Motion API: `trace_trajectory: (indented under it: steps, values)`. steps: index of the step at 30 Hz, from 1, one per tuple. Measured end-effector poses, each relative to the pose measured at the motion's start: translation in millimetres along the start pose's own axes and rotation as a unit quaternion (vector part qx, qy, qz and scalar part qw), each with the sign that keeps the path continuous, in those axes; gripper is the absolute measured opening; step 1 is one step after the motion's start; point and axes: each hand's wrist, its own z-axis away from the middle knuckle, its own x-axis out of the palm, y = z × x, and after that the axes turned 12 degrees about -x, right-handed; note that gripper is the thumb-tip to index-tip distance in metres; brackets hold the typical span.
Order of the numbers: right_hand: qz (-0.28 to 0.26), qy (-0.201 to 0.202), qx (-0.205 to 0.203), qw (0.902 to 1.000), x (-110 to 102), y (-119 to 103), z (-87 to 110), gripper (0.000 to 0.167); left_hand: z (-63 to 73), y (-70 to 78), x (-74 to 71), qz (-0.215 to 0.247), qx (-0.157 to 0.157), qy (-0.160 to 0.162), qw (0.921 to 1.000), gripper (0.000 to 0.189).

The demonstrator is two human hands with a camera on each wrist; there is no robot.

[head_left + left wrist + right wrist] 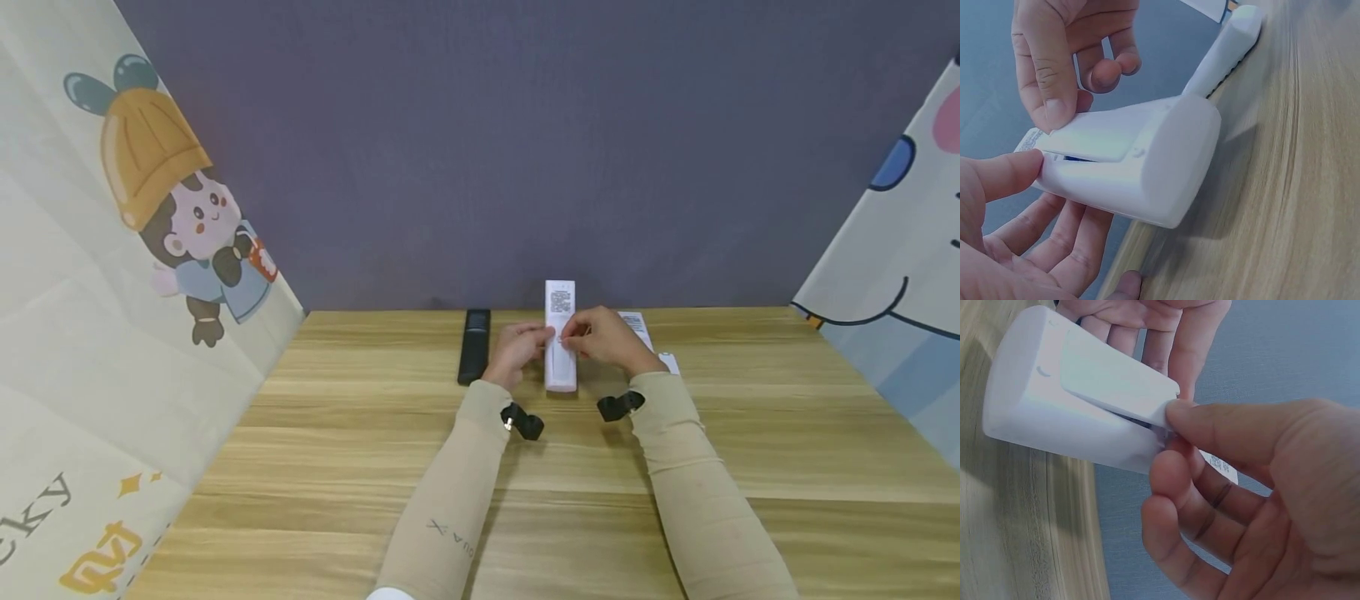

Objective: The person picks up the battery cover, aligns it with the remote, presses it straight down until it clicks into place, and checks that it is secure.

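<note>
A white remote control (pixel 561 372) is held over the wooden table, its back with a printed label turned up. My left hand (pixel 516 348) grips its left side, with the thumb on the back and fingers underneath. From the right, my right hand (pixel 603 336) pinches the label-side end of the battery cover (pixel 1113 375) between thumb and fingers. That end of the cover is tilted up, and a dark gap (pixel 1079 159) shows along its side in both wrist views. The inside of the battery compartment is mostly hidden.
A black remote control (pixel 473 348) lies left of my left hand. Beyond my right hand lies another white remote (pixel 637 325), partly hidden, with a small white piece (pixel 670 362) by the right wrist. A dark grey panel (pixel 525 167) stands behind the table (pixel 337 433).
</note>
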Motion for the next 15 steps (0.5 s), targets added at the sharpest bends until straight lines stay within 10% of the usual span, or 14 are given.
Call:
trace_trajectory:
  steps: [15]
  values:
    - [0.008,-0.015,0.007,0.9998,1.5,1.4,-0.8,0.008,1.6,0.5,2.8,0.000,-0.004,0.004,1.0000,0.027]
